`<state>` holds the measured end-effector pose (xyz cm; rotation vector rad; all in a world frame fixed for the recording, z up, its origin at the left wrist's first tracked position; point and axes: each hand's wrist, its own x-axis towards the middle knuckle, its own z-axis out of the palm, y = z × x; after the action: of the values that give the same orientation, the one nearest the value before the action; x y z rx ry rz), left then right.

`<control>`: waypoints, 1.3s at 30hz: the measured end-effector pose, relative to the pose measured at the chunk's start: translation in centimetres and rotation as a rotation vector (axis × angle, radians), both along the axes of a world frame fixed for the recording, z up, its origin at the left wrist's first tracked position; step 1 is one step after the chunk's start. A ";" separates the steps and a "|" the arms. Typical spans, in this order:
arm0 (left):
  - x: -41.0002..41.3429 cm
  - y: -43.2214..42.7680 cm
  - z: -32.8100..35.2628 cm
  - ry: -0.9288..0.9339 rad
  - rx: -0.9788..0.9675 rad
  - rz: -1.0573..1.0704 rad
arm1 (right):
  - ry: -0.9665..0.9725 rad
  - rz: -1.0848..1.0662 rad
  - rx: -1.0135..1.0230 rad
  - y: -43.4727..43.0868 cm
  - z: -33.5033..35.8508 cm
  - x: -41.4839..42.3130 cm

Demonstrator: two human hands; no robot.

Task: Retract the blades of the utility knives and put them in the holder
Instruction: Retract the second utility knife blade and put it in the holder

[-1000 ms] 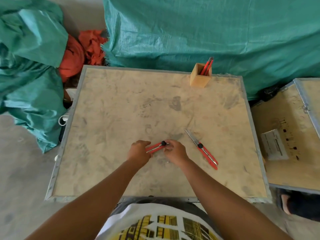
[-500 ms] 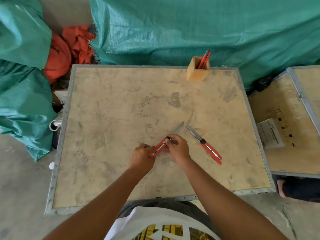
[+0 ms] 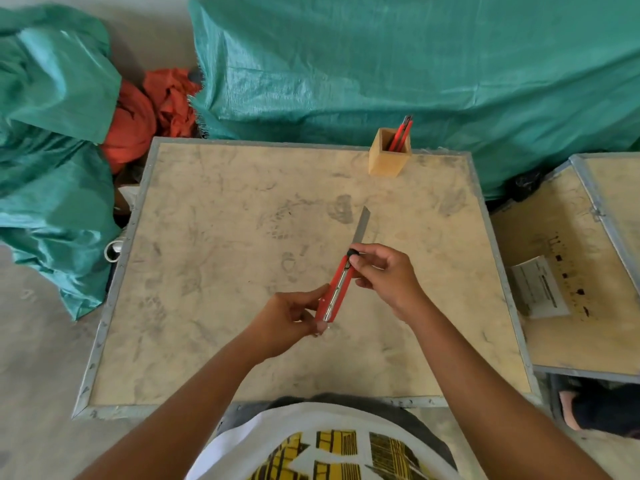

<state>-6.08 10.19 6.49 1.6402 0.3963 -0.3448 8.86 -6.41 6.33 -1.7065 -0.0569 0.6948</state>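
Observation:
I hold a red utility knife [image 3: 337, 289] above the middle of the table, tilted and pointing away from me. Its grey blade [image 3: 360, 226] sticks far out of the body. My left hand [image 3: 287, 315] pinches the knife's near end. The thumb and fingers of my right hand [image 3: 384, 275] grip the black slider at the far end of the body. A square wooden holder [image 3: 382, 161] stands at the table's far edge, with red knives [image 3: 401, 131] upright in it. I see no other knife on the table.
The table is a plywood top with a metal rim [image 3: 138, 216]. Green tarpaulin [image 3: 381, 64] covers bulk behind and to the left, with orange cloth [image 3: 149, 112] between. A second crate [image 3: 588, 334] with a paper label [image 3: 538, 291] stands right; a foot [image 3: 595, 407] shows below it.
The knife has come up off the table and swung from lying sideways to pointing away. The second knife that lay right of my right hand no longer shows.

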 end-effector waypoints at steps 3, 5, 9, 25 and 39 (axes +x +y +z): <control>0.0 -2.2 0.5 -0.013 -0.090 0.122 | 0.018 0.053 0.074 -1.6 1.0 1.0; 0.1 -3.9 1.0 -0.022 -0.175 0.228 | 0.003 0.117 0.073 -2.6 1.6 1.7; 0.9 -6.9 2.0 -0.081 -0.254 0.387 | -0.151 0.319 -0.039 -4.5 3.0 2.9; 4.0 -14.3 4.6 -0.227 -0.200 0.507 | -0.404 0.718 -0.170 -10.8 7.4 5.5; 2.1 -13.3 6.5 -0.274 -0.222 0.556 | -0.505 0.706 -0.081 -9.5 9.4 3.5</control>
<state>-3.94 -3.10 13.02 1.2744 0.5624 0.2448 12.35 -15.93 15.69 -1.9063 -1.0341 0.7538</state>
